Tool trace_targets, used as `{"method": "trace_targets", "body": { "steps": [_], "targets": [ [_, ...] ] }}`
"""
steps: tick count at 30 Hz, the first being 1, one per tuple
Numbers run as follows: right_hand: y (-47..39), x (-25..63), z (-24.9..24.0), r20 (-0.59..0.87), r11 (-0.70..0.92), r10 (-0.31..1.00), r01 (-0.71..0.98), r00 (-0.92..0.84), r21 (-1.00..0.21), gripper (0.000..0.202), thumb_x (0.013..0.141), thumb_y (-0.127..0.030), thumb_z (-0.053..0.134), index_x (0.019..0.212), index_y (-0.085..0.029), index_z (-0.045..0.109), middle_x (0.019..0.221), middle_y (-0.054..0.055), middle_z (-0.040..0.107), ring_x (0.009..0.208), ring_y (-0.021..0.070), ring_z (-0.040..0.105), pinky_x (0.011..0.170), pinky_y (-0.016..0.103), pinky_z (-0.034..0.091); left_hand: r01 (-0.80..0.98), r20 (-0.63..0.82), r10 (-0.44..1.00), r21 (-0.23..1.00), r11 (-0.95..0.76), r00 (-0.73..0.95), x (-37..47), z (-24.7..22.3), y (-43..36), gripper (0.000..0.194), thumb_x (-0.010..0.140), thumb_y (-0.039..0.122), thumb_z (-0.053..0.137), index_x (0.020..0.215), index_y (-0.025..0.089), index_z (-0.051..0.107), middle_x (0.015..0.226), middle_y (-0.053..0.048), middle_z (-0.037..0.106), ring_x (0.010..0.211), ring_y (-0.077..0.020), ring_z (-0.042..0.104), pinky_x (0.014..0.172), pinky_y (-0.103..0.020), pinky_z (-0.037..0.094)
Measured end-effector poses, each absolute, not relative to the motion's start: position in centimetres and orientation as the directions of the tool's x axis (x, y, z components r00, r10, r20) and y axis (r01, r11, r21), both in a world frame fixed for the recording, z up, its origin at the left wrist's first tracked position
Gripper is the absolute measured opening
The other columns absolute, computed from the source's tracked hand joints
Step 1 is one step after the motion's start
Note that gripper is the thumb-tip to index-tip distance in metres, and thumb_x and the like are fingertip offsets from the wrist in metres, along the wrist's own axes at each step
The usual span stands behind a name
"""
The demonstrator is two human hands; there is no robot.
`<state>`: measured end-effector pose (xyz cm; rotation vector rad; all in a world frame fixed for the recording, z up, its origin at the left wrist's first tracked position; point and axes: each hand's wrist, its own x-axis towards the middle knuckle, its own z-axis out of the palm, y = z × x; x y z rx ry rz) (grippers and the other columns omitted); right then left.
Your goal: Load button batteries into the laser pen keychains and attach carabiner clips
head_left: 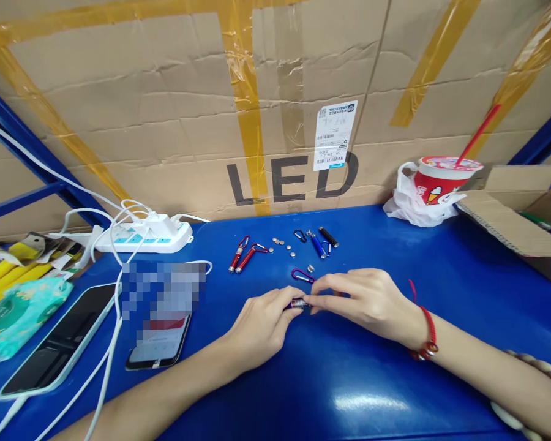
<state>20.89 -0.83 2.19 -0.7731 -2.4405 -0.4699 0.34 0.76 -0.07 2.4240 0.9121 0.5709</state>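
My left hand [264, 321] pinches a small dark purple cylinder [298, 303] between thumb and fingers. The fingertips of my right hand [358, 300] are closed at the cylinder's right end; whether they hold a small part there is hidden. Just above the fingers lies a purple carabiner [302, 275] beside small silver pieces [310, 268]. Farther back are two red cylinders with clips [245, 260], several button cells [282, 243], a black carabiner [300, 235], a blue cylinder [318, 245] and a black cylinder [328, 237].
Two phones [59, 340] [165, 337] and white cables lie on the blue table [349, 380] at left. Behind them is a power strip [142, 237]. A red cup [443, 180] in a plastic bag and an open carton [514, 223] stand back right, before a cardboard wall.
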Motion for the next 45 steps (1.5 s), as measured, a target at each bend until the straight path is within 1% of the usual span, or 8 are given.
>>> {"method": "trace_targets", "body": {
  "steps": [5,8,15,19,22,28,37,45],
  "targets": [
    [-1.1,20.7,2.4,0.571,0.766,0.401,0.604,-0.716,0.22,0.041,0.096,-0.019,0.025,0.089,-0.02,0.066,0.08,-0.001,0.069,0.052,0.0071,0.055,0.047,0.022,0.032,0.493,0.194,0.686,0.564,-0.663,0.701,0.4,0.0,0.8,0.016,0.09,0.016,0.04,0.101,0.023,0.051,0.092,0.0,0.064,0.083,-0.0153,0.06,0.072,-0.024,0.044],
    [-1.1,20.6,2.3,0.547,0.785,0.441,0.601,-0.712,0.148,0.042,0.096,-0.02,0.026,0.083,-0.02,0.066,0.079,-0.001,0.068,0.052,0.0071,0.055,0.048,0.022,0.034,0.48,0.176,0.676,0.58,-0.659,0.715,0.4,0.0,0.8,0.013,0.089,0.016,0.041,0.095,0.021,0.051,0.092,-0.001,0.064,0.084,-0.0157,0.061,0.073,-0.025,0.046],
    [-1.0,20.6,1.9,0.507,0.761,0.628,0.601,-0.59,-0.244,0.025,0.088,-0.033,0.049,0.076,-0.023,0.069,0.076,-0.002,0.066,0.06,0.0067,0.059,0.052,0.018,0.037,0.403,0.241,0.615,0.571,-0.715,0.75,0.2,-0.5,1.0,0.008,0.087,0.012,0.045,0.088,0.019,0.047,0.095,-0.003,0.064,0.085,-0.0156,0.061,0.073,-0.024,0.047],
    [-0.8,20.2,1.7,0.385,0.62,0.781,0.537,-0.492,-0.572,0.026,0.08,-0.039,0.058,0.067,-0.02,0.069,0.072,0.0,0.065,0.066,0.0102,0.06,0.059,0.019,0.042,0.36,0.283,0.547,0.51,-0.782,0.788,0.0,-0.6,1.1,0.007,0.088,0.012,0.043,0.087,0.018,0.046,0.089,-0.004,0.064,0.079,-0.0159,0.061,0.069,-0.024,0.047],
    [-0.7,19.8,1.6,0.257,0.49,0.849,0.504,-0.462,-0.711,0.03,0.077,-0.043,0.059,0.064,-0.017,0.069,0.067,0.001,0.063,0.058,0.0101,0.056,0.054,0.02,0.043,0.337,0.325,0.498,0.443,-0.831,0.804,-0.2,-0.8,1.2,0.007,0.089,0.013,0.04,0.088,0.017,0.046,0.084,-0.005,0.063,0.072,-0.0165,0.06,0.064,-0.025,0.047],
    [-1.0,19.6,1.5,0.233,0.488,0.843,0.506,-0.484,-0.712,0.029,0.083,-0.037,0.054,0.068,-0.016,0.068,0.07,0.002,0.062,0.058,0.0094,0.055,0.056,0.02,0.043,0.331,0.394,0.438,0.312,-0.891,0.808,-0.1,-1.1,1.4,0.018,0.093,0.017,0.03,0.086,0.016,0.047,0.075,-0.005,0.06,0.064,-0.0167,0.056,0.058,-0.026,0.045],
    [-1.4,19.4,1.7,0.217,0.549,0.808,0.567,-0.548,-0.614,0.031,0.09,-0.026,0.043,0.069,-0.017,0.064,0.07,0.002,0.066,0.067,0.0118,0.059,0.065,0.021,0.043,0.354,0.418,0.472,0.331,-0.875,0.776,0.1,-1.1,1.3,0.02,0.094,0.02,0.029,0.091,0.016,0.049,0.075,-0.005,0.06,0.065,-0.0159,0.056,0.061,-0.026,0.047],
    [-2.1,18.5,2.1,-0.1,0.188,0.881,0.536,-0.462,-0.823,0.037,0.088,-0.032,0.04,0.061,-0.014,0.058,0.051,-0.002,0.054,0.034,0.0055,0.045,0.036,0.016,0.037,0.35,0.4,0.473,0.344,-0.871,0.785,0.1,-1.2,0.9,0.015,0.093,0.018,0.033,0.091,0.016,0.048,0.08,-0.006,0.065,0.07,-0.0172,0.062,0.061,-0.025,0.049]
  ]
}}
